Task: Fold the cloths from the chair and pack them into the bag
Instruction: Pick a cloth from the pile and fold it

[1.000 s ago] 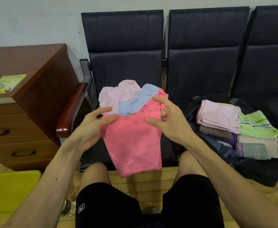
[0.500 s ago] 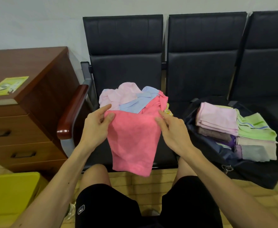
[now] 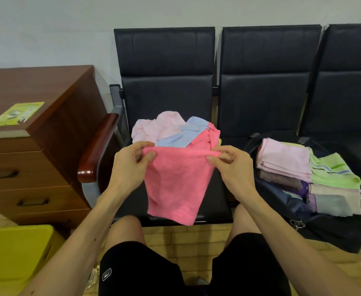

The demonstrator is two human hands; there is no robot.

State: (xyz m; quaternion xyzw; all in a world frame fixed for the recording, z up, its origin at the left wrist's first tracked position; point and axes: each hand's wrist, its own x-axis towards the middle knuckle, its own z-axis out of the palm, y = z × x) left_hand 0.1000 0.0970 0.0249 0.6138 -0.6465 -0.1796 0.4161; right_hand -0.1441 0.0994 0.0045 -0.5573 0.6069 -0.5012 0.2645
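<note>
Cloths point(image 3: 154, 130) sit heaped on the seat of the leftmost chair point(image 3: 166, 90) in a row of black padded seats, creased and leather-like, set against a plain pale wall point(image 3: 57, 28). The floor point(image 3: 188, 236) below is tan, in a brick-like pattern.

You hold the coral-pink cloth point(image 3: 175, 184) by its top edge, just in front of the heap. Your left hand point(image 3: 130, 165) pinches one end, thumb in front and fingers curled behind, and your right hand point(image 3: 233, 165) pinches the other end the same way. It is a soft, nubbly terry and hangs slack past the seat's front edge, narrowing toward the bottom; one part trails back onto the heap, which also shows pale pink and light blue.

On the next seat a dark bag point(image 3: 335, 231) lies open with folded cloths point(image 3: 286, 161) stacked in it — pale pink on top, brown, purple and grey below, and a green cloth point(image 3: 333, 170) with blue stripes beside them.

A glossy reddish wooden armrest point(image 3: 98, 146) stands at your left, then a dark wood drawer cabinet point(image 3: 47, 146) with a green leaflet point(image 3: 17, 113) on top — its print is too small to read. A yellow box point(image 3: 15, 257) sits at lower left. Your black shorts point(image 3: 132, 270) bear a small badge, illegible.
</note>
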